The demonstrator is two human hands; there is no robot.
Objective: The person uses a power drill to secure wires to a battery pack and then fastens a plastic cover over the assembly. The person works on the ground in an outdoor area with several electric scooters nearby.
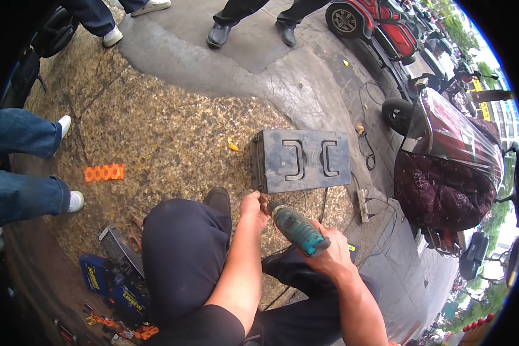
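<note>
In my right hand point(332, 252) is a teal and black cordless drill point(297, 229), its front end angled up and left toward the near left corner of a black plastic box point(278, 180). My left hand point(252, 209) is closed right by that corner, at the front of the drill. What its fingers pinch, if anything, is hidden. The box lies on the ground before me, with two bracket-shaped raised handles on its upper face. My knees are bent on either side of my forearms.
An orange strip point(104, 172) lies at the left. Blue boxes point(127, 298) and loose tools sit by my left knee. A power strip point(363, 206) with cables lies right of the box. People's shoes point(218, 36) stand around; covered scooters point(444, 190) line the right.
</note>
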